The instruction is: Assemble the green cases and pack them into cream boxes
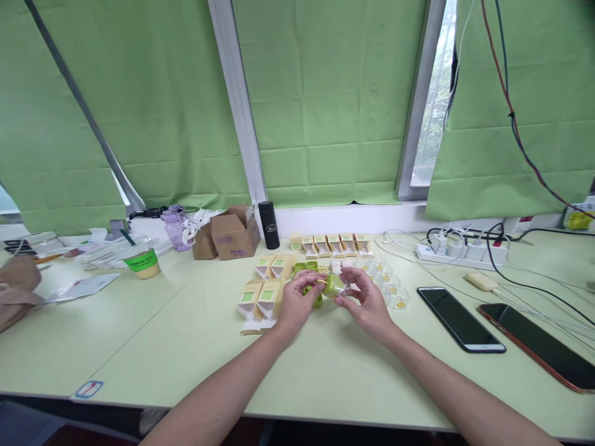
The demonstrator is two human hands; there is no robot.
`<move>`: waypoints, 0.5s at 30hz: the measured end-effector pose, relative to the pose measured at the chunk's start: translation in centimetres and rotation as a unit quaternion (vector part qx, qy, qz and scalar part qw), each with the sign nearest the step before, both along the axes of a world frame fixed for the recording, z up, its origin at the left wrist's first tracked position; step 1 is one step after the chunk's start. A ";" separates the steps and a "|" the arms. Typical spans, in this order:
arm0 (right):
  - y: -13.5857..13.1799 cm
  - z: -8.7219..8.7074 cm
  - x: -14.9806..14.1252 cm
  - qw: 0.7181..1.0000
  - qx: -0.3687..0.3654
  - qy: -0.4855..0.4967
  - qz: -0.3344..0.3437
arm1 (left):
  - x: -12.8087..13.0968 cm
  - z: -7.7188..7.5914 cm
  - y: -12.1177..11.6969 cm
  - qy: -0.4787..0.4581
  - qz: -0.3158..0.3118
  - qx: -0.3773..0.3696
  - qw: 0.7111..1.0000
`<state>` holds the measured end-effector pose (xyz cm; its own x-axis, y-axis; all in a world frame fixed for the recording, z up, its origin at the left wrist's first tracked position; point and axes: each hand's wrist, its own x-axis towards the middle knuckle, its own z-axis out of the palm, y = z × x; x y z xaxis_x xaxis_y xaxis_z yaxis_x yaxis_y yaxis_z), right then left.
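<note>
Between my hands, above the table, is a small green container (332,285) with a clear end on its right side. Fingers of my left hand (300,297) close on its left side, where a thin pale yellow piece shows. My right hand (365,300) pinches the clear end. Behind my hands lie small green open boxes (305,266), partly hidden. Clear plastic cups with yellow centres (393,290) stand to the right. Left of my left hand are several open cream cartons with green squares (258,297).
More cream cartons (334,244) line up at the back. A black bottle (268,225) and a cardboard box (235,235) stand behind. Two phones (460,319) lie at right, near a power strip (465,253) and loose cables. A drink cup (142,260) is at left.
</note>
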<state>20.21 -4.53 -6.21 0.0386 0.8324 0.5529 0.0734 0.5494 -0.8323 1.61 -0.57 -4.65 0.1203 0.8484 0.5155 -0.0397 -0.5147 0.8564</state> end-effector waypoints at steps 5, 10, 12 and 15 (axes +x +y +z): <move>0.0 -0.4 0.1 0.998 0.013 -0.056 -0.003 | 0.3 0.3 -0.7 0.017 -0.008 0.019 1.000; -0.4 -0.4 0.2 0.989 0.046 -0.140 -0.015 | 0.3 0.1 -1.3 0.099 0.042 0.072 0.992; -0.5 -0.4 0.2 0.986 0.055 -0.156 -0.022 | 0.2 0.0 -1.5 0.125 0.052 0.087 0.987; -0.3 -0.6 0.2 0.985 0.059 -0.161 -0.033 | 0.1 -0.1 -1.7 0.154 0.057 0.101 0.981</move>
